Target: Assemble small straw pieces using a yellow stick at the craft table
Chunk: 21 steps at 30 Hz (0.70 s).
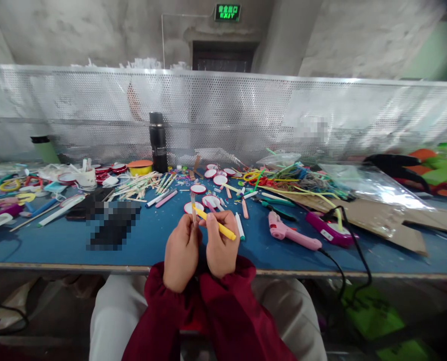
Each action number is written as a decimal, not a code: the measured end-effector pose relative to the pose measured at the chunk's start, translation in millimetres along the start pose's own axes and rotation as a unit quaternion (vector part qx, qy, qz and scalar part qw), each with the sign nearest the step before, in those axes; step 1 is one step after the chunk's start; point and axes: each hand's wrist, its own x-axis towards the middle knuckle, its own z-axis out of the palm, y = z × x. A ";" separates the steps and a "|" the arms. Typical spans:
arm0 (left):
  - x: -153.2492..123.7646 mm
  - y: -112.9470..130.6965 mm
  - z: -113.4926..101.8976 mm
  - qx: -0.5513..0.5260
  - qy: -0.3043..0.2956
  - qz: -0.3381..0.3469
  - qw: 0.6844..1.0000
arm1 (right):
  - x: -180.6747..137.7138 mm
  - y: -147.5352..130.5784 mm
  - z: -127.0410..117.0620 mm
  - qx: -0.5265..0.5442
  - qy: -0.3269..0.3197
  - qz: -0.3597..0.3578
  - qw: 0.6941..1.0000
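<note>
My left hand (181, 250) is closed around a thin, flat, pale stick (193, 208) held upright. In my right hand (222, 249) a yellow marker pen (225, 230) lies slanted, gripped like a pen, its tip at the stick; whether the two touch I cannot tell. Both hands are close together above the table's front edge. Just beyond them lie round white discs with red rims (198, 189). Right of my right hand is a white marker with a green end (240, 225).
A pink glue gun (291, 233) and a purple powered box (330, 228) with black cables lie to the right. A black bottle (158, 143) stands at the back before a perforated metal screen (223, 115). Sticks, pens and coloured strands litter the blue table (148, 250).
</note>
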 end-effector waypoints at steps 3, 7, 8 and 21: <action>0.1 -0.3 -0.1 0.007 0.000 0.005 1.000 | 0.3 1.8 0.0 -0.017 0.032 0.007 0.999; -0.4 -0.4 -0.1 0.006 -0.003 0.004 1.000 | -0.2 1.9 0.3 -0.011 0.043 0.006 0.999; -0.6 -0.4 -0.1 0.003 -0.004 0.003 1.000 | -0.4 1.4 0.3 -0.007 0.034 0.004 0.999; -0.5 1.3 -0.5 0.009 -0.003 0.004 1.000 | -0.5 0.7 0.2 -0.010 0.039 0.004 0.999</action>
